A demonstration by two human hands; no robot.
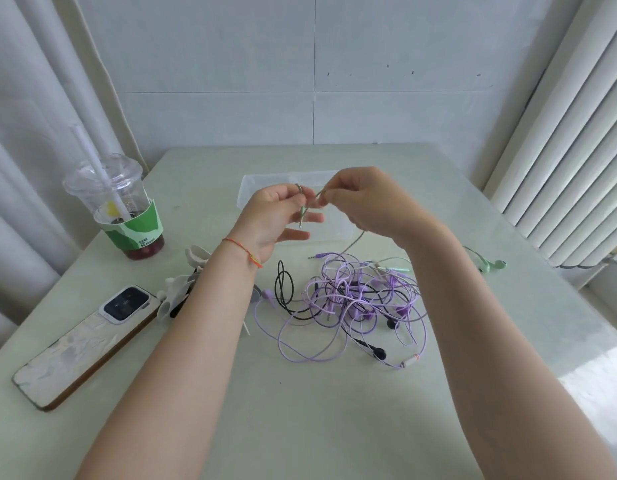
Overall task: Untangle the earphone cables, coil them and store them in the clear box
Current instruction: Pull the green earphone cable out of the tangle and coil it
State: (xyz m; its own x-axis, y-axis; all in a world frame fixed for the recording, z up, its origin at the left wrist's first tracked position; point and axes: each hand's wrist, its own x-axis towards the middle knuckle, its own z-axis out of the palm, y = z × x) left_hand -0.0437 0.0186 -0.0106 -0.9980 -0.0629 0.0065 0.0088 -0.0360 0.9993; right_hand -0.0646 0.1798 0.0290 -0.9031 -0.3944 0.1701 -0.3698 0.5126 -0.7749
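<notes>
A green earphone cable [308,199] is held up above the table [334,410], just in front of the clear box [246,188]. The left hand [270,220] pinches it near the plug, which hangs down beside the fingers, while its lower fingers lie straight and relaxed. The right hand [362,199] pinches the same cable at its fingertips, the other fingers curled. From there the cable drops to the table, and green earbuds [490,265] lie out at the right edge. Below the hands sits a tangle of purple and black cables [352,299]. To the left lie a white object [177,292], only partly seen, a phone [85,344] face down and a lidded drink cup [123,209] with a straw
</notes>
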